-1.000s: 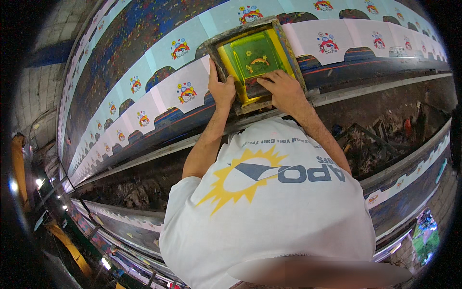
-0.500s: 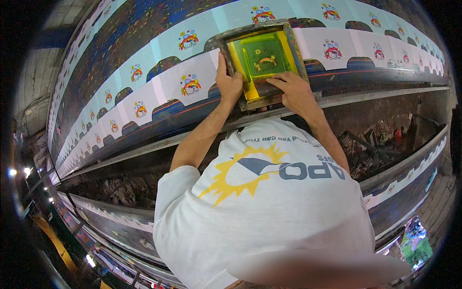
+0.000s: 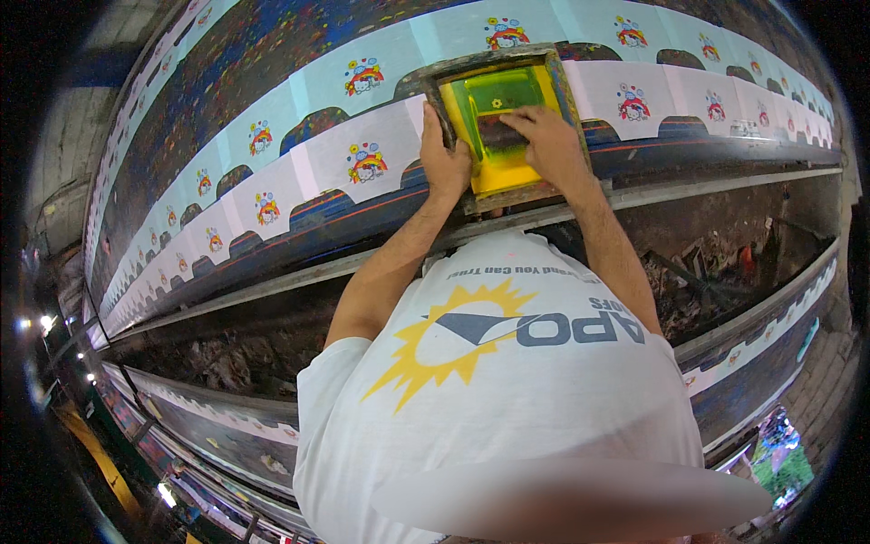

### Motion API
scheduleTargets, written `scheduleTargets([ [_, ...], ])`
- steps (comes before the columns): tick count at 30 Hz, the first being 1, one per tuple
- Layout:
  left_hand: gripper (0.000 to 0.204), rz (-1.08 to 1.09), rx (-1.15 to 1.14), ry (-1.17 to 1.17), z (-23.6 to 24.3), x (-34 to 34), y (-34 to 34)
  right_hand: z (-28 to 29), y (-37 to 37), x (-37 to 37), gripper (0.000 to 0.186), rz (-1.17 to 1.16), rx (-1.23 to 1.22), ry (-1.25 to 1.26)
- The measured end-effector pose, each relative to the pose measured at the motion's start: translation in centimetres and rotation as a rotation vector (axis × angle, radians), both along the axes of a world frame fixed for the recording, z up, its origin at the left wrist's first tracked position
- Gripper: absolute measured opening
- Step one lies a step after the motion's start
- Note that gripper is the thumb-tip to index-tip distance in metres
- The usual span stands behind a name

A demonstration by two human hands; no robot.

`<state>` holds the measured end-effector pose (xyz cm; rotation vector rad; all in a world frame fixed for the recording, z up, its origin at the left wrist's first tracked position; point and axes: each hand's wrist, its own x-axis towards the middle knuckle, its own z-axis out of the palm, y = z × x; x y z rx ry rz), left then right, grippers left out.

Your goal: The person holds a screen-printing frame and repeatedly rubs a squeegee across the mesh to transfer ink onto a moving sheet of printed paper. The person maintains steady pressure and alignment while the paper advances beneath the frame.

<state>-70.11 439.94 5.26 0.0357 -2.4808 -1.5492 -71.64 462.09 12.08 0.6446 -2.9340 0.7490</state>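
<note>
A wooden-framed printing screen (image 3: 575,118) lies over the row of pale fabric pieces on the long table. Its mesh is yellow (image 3: 500,177), with a green wet-looking ink area (image 3: 512,88) at the far end. My left hand (image 3: 448,165) grips the frame's left side, fingers along the outer edge and thumb over the rim. My right hand (image 3: 555,152) is closed on a dark squeegee (image 3: 498,136), which lies crosswise around the middle of the mesh. A small yellow flower shape shows just beyond the squeegee. The frame hides the fabric under it.
Pale pink pieces (image 3: 313,172) and pale blue pieces (image 3: 326,86) with colourful rainbow cartoon prints line the table in rows. A metal rail (image 3: 725,181) runs along its near edge. Beyond lies a paint-spotted dark surface (image 3: 217,91). Another table with prints (image 3: 761,335) stands behind me.
My right hand has pushed the squeegee from the near part of the mesh toward the far end, leaving yellow mesh behind it. My left hand keeps its hold on the frame.
</note>
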Motion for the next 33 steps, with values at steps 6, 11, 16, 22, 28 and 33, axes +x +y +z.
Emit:
scheduleTargets([
  [6, 0.090, 0.003, 0.022, 0.016, 0.0, -0.1, 0.1, 0.1, -0.6, -6.4, 0.053, -0.005, 0.084, -0.042],
  [11, 0.088, 0.009, 0.020, 0.006, -0.5, 0.1, 0.1, 1.9, 0.2, -9.7, 0.046, 0.075, 0.075, -0.133],
  [16, 0.086, -0.011, 0.045, 0.018, -0.6, 0.0, -0.1, 1.5, -0.9, -10.8, 0.048, 0.045, 0.066, -0.155],
  [22, 0.082, 0.000, 0.028, 0.049, -0.4, 0.0, 0.1, 1.6, 0.4, -4.4, 0.059, 0.072, 0.088, -0.166],
  [28, 0.084, 0.043, 0.007, 0.053, -0.7, 0.1, 0.1, 2.3, 0.2, 4.5, 0.060, -0.069, 0.087, -0.223],
  [33, 0.084, 0.048, 0.000, 0.012, -0.5, -0.3, 0.1, 2.2, 0.0, 5.7, 0.056, -0.070, 0.039, -0.102],
])
